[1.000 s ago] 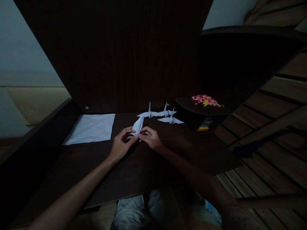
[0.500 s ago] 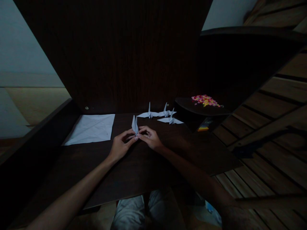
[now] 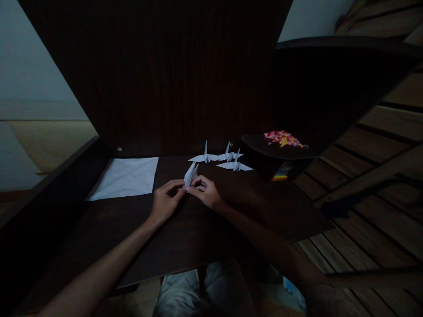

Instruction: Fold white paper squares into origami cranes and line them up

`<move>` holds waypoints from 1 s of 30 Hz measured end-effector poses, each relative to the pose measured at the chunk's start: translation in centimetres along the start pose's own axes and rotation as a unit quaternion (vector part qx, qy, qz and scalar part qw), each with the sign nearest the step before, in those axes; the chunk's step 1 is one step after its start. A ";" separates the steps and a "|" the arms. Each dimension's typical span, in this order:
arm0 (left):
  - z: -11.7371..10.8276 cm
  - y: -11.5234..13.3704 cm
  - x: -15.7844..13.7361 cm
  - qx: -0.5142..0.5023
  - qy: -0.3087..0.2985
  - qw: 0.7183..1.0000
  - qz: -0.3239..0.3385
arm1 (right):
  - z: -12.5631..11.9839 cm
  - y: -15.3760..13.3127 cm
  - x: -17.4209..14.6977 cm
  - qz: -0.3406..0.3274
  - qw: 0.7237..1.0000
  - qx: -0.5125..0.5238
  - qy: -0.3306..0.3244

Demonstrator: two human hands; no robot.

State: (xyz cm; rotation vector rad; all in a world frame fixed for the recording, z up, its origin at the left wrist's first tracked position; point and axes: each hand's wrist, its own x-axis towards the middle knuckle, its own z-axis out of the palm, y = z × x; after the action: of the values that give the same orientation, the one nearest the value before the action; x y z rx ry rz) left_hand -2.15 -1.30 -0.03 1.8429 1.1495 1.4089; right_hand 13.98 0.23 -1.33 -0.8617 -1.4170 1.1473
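Between my two hands stands a piece of folded white paper (image 3: 190, 174), narrow and pointed at the top, like a partly folded origami crane. My left hand (image 3: 167, 197) pinches its lower left side with thumb and fingers. On the other side my right hand (image 3: 205, 191) grips the base, its fingers bent and its thumb close to the left one. Finished paper cranes with spread wings stand behind: one crane (image 3: 206, 157) at the left, another crane (image 3: 228, 156) at the back, and a crane (image 3: 235, 166) nearer to me. The fingertips partly hide the lower folds.
A creased white paper sheet (image 3: 127, 177) lies at the left on the dark desk (image 3: 158, 246). At the right, a low corner shelf (image 3: 254, 144) carries a heap of small pink and yellow pieces (image 3: 284, 138). A tall dark panel (image 3: 172, 79) closes the back.
The folded paper has turned between my fingers and leans to the right, showing more of its broad side. My fingers have shifted slightly at its base. The standing cranes and the sheet are unmoved.
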 end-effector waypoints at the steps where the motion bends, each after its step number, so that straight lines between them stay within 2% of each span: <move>1: 0.0 0.2 0.0 0.006 0.004 1.000 0.006 | 0.0 -0.1 0.0 0.004 1.000 0.000 0.007; 6: 0.0 0.5 -0.1 0.007 0.016 1.000 0.004 | 0.0 0.1 0.1 0.009 1.000 0.004 0.026; 11: 0.4 -0.2 -0.1 -0.078 0.052 0.994 -0.052 | -0.2 0.2 0.3 -0.004 0.998 0.007 0.069; 15: 0.5 -0.4 -0.1 -0.102 0.052 0.992 -0.059 | -0.3 0.1 0.2 -0.010 0.997 0.011 0.071; 19: 0.4 -0.1 -0.2 -0.073 0.040 0.996 -0.036 | -0.5 0.0 0.0 -0.051 0.996 -0.028 0.062; 25: -0.1 0.0 -0.2 -0.051 0.059 0.997 -0.007 | -0.8 -0.3 -0.3 -0.149 0.984 -0.099 0.014; 30: -0.5 0.1 -0.1 -0.001 0.035 0.999 0.042 | -0.7 -0.3 -0.3 -0.166 0.980 -0.111 0.017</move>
State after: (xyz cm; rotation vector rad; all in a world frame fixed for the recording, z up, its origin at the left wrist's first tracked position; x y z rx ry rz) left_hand -2.62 -1.46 0.21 1.8749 1.1148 1.5312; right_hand 14.74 0.03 -1.13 -0.7573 -1.6104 0.7287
